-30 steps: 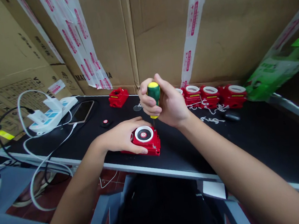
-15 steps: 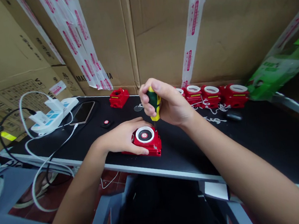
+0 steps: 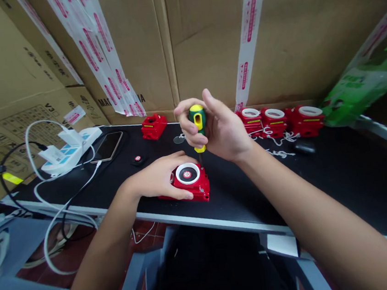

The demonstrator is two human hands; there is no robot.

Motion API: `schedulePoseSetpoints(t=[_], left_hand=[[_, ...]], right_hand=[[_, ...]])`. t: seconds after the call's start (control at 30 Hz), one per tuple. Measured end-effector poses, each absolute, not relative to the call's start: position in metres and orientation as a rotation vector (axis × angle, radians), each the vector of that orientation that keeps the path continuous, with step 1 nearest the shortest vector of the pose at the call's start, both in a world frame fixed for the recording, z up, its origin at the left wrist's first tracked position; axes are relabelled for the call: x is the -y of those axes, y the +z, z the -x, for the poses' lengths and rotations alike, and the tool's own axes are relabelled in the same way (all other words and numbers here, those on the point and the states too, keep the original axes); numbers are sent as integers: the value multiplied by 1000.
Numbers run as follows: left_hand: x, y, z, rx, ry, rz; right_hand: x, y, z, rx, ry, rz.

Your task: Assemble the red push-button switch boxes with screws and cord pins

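Observation:
A red housing [image 3: 198, 189] with a white ring and a black round button in its top lies on the black table near the front edge. My left hand [image 3: 159, 178] is wrapped round its left side, thumb at the front. Above the housing's back right corner stands a green and yellow screwdriver [image 3: 198, 121], nearly upright, its tip down at a screw in that corner. My right hand [image 3: 217, 126] holds the handle with its fingers curled on the left; the thumb is raised off it.
Behind stands an open red housing [image 3: 153, 127]; several ringed ones [image 3: 274, 122] line the back right, with white cords. A black button part [image 3: 138, 160], a phone [image 3: 108, 146], a power strip [image 3: 71, 151] with cables, and a green bag [image 3: 360, 90] lie around. Cardboard [image 3: 200, 43] walls the back.
My right hand has loosened around the screwdriver, its thumb lifting away. The handle has turned and stands more upright. My left hand and the housing have stayed put.

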State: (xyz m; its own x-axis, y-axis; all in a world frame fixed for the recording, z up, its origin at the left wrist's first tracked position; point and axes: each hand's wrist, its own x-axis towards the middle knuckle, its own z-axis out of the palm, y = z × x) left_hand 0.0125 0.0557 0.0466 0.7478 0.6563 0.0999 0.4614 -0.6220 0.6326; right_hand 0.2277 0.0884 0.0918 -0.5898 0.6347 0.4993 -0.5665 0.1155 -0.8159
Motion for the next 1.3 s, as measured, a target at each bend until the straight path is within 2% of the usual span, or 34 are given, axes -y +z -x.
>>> schedulePoseSetpoints(t=[0.17,0.37,0.7,1.17,1.3], left_hand=[[-55,48,-13,-848,428,-2355],[-56,48,-12,-833,434,-2353],[-55,48,-12,-875,460,-2343],[-55,50,-13,-956,451,-2329],[-54,50,-13,-967,457,-2311]], right_hand=[[-94,91,-234,1457,1684,28],[-100,89,-244,1543,1550,137],[-99,91,-235,1457,1055,428],[-113,88,-274,1683,1594,62],[-116,90,-278,1720,1562,80]])
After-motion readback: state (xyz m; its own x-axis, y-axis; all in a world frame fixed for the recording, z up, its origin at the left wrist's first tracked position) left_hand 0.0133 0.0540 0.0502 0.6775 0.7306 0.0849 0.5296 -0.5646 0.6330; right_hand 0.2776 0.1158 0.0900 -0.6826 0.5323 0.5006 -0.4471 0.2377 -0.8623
